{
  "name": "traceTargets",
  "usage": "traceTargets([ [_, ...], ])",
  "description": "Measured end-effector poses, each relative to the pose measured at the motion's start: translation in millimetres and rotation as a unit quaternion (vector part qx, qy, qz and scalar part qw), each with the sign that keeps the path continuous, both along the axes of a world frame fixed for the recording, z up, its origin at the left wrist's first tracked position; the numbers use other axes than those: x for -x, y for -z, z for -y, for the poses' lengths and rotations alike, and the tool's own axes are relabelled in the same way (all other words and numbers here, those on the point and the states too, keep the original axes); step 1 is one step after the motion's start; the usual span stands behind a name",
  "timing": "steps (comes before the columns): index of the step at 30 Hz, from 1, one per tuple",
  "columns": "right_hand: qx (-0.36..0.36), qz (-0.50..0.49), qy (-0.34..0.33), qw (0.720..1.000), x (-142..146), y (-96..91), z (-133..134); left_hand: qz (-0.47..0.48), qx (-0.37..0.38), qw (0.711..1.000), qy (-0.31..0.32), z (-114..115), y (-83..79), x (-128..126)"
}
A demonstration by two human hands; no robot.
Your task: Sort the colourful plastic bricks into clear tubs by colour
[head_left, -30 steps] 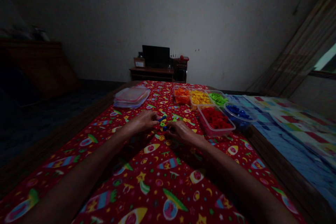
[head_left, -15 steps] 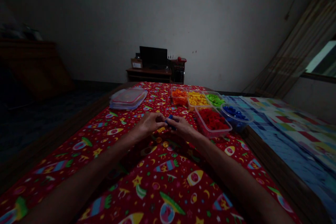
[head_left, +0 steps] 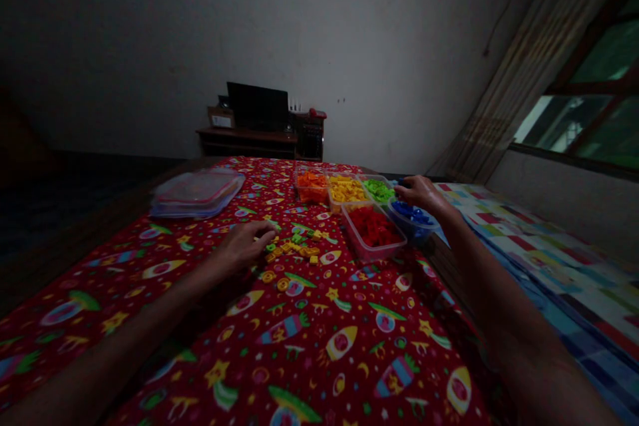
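Note:
My right hand (head_left: 422, 192) is raised above the round tub of blue blocks (head_left: 412, 213), at the far right of the containers. Its fingers are closed on a small dark blue block (head_left: 401, 182), partly hidden by them. My left hand (head_left: 248, 243) rests low over the red tablecloth, fingers curled together; what they hold, if anything, is too dark to make out. Just right of it lie loose yellow blocks (head_left: 289, 249) and green blocks (head_left: 298, 238). Two round yellow pieces (head_left: 282, 284) lie nearer to me.
Open clear boxes hold orange blocks (head_left: 312, 181), yellow blocks (head_left: 345, 189), green blocks (head_left: 378, 190) and red blocks (head_left: 373, 226). Stacked plastic lids (head_left: 197, 193) lie at the left on the patterned tablecloth (head_left: 299, 353). Beyond the table's right edge is a bed (head_left: 539, 259).
My hands were together in the middle with a blue piece between them. My right hand has moved right to the blue tub; the left has lowered beside the loose blocks. The view has turned right.

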State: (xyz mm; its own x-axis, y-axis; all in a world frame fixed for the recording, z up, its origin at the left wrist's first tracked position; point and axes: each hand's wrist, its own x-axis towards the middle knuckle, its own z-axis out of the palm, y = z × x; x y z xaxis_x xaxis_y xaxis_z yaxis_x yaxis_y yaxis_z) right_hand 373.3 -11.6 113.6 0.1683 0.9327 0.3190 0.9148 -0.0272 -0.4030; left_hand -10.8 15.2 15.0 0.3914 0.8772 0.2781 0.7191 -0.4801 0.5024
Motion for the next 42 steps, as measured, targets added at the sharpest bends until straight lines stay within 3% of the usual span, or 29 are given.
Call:
traceTargets([
  [2,0.054,0.081,0.044,0.994,-21.9,-1.1,-3.0,-0.006,0.002,1.0,-0.001,0.0,1.0,0.2],
  [5,0.111,0.102,0.05,0.987,-35.7,0.0,-7.9,-0.001,0.005,1.0,-0.01,2.6,-2.8,0.6],
  [10,-0.006,0.081,0.005,0.997,-19.1,-10.9,-5.0,0.013,0.012,1.0,-0.017,0.2,-6.6,6.5],
  [15,-0.087,0.033,-0.077,0.993,40.8,-14.4,8.8,0.004,-0.004,1.0,-0.012,-7.7,-0.8,14.0],
  [20,-0.084,-0.031,-0.208,0.974,114.1,14.2,9.6,-0.018,-0.019,1.0,-0.017,-9.3,5.3,18.5],
  [26,0.001,0.069,-0.249,0.966,166.2,49.6,3.3,-0.014,-0.048,0.999,-0.007,-8.2,6.8,17.7],
  [32,0.107,0.2,-0.238,0.944,174.2,69.4,16.3,-0.049,-0.002,0.998,0.045,-4.5,10.0,11.6],
  [38,0.094,0.226,-0.245,0.938,171.0,89.6,18.4,-0.09,0.009,0.991,0.099,2.7,25.3,9.9],
  [42,0.073,0.189,-0.265,0.943,162.1,91.5,13.1,-0.09,-0.008,0.992,0.084,4.9,24.4,9.1],
])
